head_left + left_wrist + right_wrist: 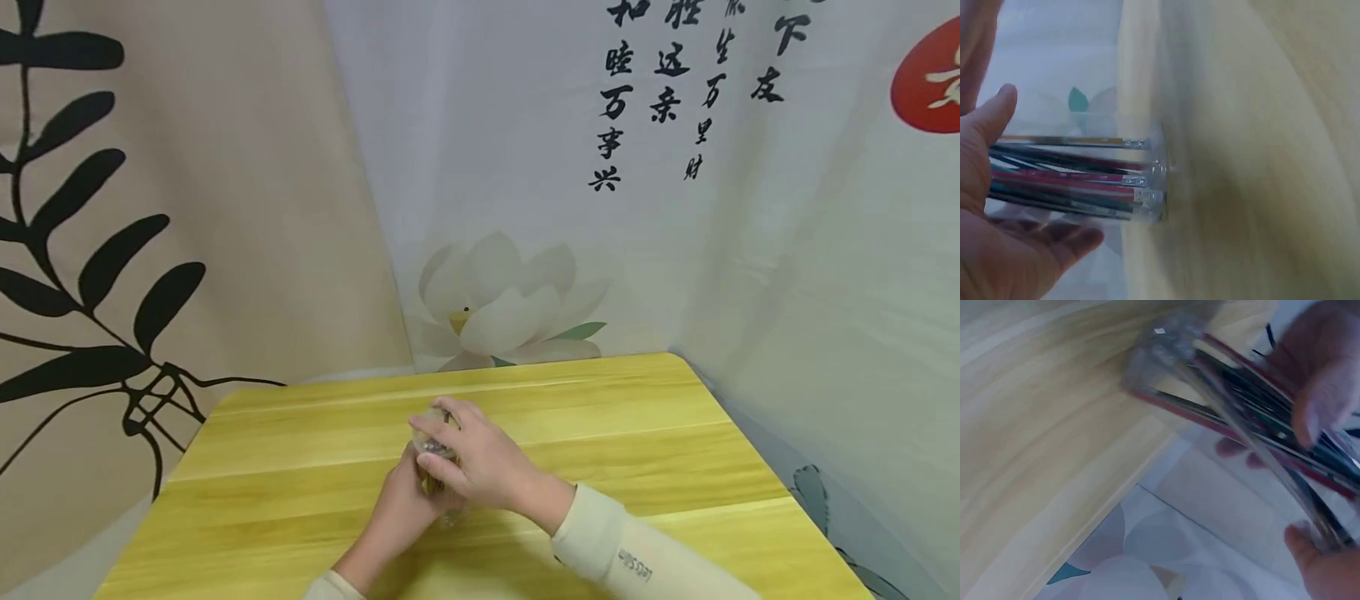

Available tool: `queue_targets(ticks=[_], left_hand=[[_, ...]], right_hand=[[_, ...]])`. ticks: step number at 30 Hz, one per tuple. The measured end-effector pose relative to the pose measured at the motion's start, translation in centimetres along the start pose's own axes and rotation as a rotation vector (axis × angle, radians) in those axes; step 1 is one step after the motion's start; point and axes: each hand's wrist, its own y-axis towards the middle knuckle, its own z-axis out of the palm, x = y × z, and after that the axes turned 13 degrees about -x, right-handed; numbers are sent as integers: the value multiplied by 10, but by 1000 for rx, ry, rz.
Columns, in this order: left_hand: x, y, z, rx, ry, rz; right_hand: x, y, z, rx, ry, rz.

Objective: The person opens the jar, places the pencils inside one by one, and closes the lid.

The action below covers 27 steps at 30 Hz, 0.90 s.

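A clear plastic pencil container (437, 450), filled with several pencils (1072, 178), is held above the table in front of the body. My left hand (408, 500) grips its side; in the left wrist view the thumb and fingers of the left hand (997, 206) lie around it. Over its upper end, my right hand (483, 458) curls its fingers and thumb. In the right wrist view, the container (1166, 347) is tilted and the right hand's thumb (1329, 569) is by the pencil ends. Motion blurs both wrist views, and the hands hide much of the upper end.
A yellow wood-grain table (637, 450) spreads beneath the hands. Behind it hangs a pale cloth backdrop (510, 167) with dark leaves, a lotus flower and black writing. The table's far edge meets the backdrop.
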Motion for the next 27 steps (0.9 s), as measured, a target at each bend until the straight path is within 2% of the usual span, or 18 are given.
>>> queue_targets(ticks=[1,4,7,8,10,12,15,21,24,27], left_hand=[[0,1,2,11,-26,-11],[-3,0,2,109,-135,-58],[-10,-5,3,215,-258,-112],[-14,-7,5,213,-263,-113],[-20,-11,9,145,-224,-98],[-25,-12,12,53,-159,-95],[-29,-10,17,-63,-71,-89],[-24,-8,27,-152,49,-19],[-20,-8,29,-157,36,-2],[-18,-8,32,-141,16,27]], right_hand=[[0,2,-3,32,51,59],[-3,7,-16,111,228,248],[-9,12,-29,174,372,375],[-12,13,-32,197,410,400],[-15,15,-38,233,442,410],[-18,17,-42,255,432,365],[-20,16,-42,254,350,250],[-20,5,-35,226,124,43],[-16,0,-30,189,6,-60],[-10,-4,-24,135,-133,-126]])
